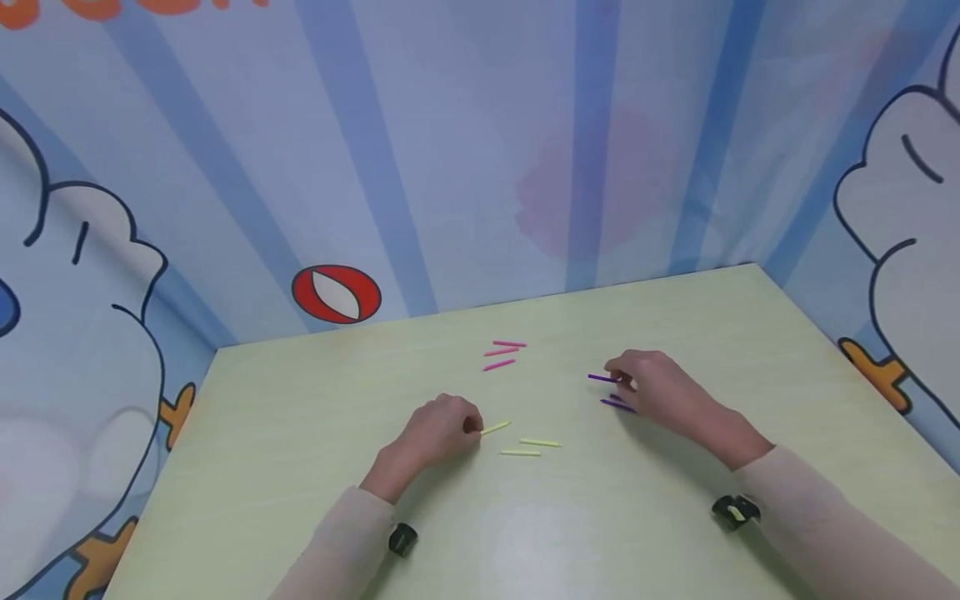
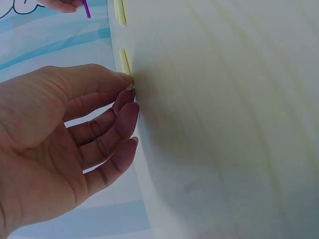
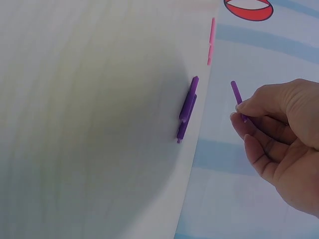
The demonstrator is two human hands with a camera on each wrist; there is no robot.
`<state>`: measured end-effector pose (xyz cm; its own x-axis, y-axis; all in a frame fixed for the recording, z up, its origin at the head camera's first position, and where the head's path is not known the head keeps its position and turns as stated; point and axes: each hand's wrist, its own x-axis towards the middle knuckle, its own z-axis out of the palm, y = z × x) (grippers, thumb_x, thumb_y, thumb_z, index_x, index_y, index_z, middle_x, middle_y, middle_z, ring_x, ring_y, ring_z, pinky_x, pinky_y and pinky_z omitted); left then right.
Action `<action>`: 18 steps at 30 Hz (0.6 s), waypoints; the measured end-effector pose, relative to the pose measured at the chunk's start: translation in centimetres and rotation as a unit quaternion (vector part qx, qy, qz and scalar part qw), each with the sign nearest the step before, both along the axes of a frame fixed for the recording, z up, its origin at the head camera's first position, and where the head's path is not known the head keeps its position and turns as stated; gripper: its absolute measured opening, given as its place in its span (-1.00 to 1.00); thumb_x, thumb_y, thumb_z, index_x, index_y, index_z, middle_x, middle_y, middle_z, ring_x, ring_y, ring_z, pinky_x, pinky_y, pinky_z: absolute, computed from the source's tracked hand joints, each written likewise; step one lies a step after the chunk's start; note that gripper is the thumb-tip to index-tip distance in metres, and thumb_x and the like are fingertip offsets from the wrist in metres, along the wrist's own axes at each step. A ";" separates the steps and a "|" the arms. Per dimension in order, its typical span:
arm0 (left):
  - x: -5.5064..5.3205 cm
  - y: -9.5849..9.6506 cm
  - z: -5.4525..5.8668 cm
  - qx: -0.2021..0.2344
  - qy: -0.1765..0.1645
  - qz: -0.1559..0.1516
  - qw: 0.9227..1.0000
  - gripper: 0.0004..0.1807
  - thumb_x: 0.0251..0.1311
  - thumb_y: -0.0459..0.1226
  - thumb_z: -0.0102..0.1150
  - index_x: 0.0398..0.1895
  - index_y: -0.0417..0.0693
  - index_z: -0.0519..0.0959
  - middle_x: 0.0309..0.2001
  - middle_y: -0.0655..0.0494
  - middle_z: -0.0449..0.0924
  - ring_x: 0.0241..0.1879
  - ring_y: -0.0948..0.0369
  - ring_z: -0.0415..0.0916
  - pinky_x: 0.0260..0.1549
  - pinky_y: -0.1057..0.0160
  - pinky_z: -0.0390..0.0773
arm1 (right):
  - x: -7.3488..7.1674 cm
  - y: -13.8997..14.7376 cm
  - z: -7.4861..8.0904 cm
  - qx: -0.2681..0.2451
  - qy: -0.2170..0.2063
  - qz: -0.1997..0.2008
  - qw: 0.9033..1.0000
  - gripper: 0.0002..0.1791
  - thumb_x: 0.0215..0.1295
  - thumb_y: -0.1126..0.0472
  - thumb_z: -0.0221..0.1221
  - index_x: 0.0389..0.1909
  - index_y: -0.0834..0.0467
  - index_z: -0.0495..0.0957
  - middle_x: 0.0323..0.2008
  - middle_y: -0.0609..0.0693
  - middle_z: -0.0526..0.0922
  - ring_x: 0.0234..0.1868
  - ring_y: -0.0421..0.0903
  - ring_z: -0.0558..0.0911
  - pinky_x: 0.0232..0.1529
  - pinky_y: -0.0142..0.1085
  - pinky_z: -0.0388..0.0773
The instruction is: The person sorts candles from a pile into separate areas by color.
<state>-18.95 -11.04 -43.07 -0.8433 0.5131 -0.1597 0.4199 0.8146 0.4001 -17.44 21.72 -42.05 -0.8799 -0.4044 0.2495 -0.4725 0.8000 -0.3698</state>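
Observation:
My left hand (image 1: 442,429) pinches the near end of a short yellow stick (image 1: 496,428) between thumb and forefinger, low at the tabletop. In the left wrist view that yellow stick (image 2: 124,60) sticks out beyond the thumb tip. Two more yellow sticks (image 1: 540,442) lie just to its right. My right hand (image 1: 660,387) holds a thin purple stick (image 3: 237,94) by one end between thumb and fingertips, raised off the table. Below it two other purple sticks (image 3: 188,107) lie overlapping on the tabletop, partly hidden by the hand in the head view.
Three pink sticks (image 1: 501,353) lie farther back on the pale table (image 1: 300,467), left of my right hand. A printed backdrop (image 1: 480,150) with blue stripes rises at the table's back and side edges. Dark wrist devices (image 1: 735,512) sit by both sleeves.

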 end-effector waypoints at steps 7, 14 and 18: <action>0.0 0.1 -0.1 0.000 -0.001 0.010 1.000 -0.91 0.26 -0.31 0.30 -0.23 -0.06 0.74 -0.34 0.18 0.63 -0.34 0.22 0.46 -0.20 0.18 0.54 | 0.3 1.2 -0.2 0.001 -0.008 -0.017 1.000 -0.76 0.11 0.48 0.36 -0.17 0.36 0.67 -0.35 0.07 0.68 -0.34 -0.06 0.64 -0.27 -0.19 0.62; 0.0 0.1 -0.1 -0.001 -0.001 0.014 1.000 -0.92 0.25 -0.31 0.31 -0.23 -0.06 0.74 -0.35 0.19 0.62 -0.34 0.22 0.46 -0.21 0.18 0.54 | 0.6 2.4 -0.9 0.014 0.002 -0.028 1.000 -0.79 0.12 0.47 0.36 -0.19 0.35 0.68 -0.39 0.04 0.66 -0.39 -0.10 0.58 -0.30 -0.18 0.60; 0.1 0.2 0.0 0.002 -0.005 0.013 1.000 -0.92 0.25 -0.32 0.31 -0.23 -0.08 0.74 -0.35 0.17 0.63 -0.35 0.22 0.47 -0.21 0.18 0.55 | 0.7 2.8 -0.9 0.018 -0.009 -0.032 0.999 -0.82 0.14 0.47 0.33 -0.21 0.35 0.68 -0.41 0.02 0.64 -0.41 -0.12 0.53 -0.32 -0.19 0.56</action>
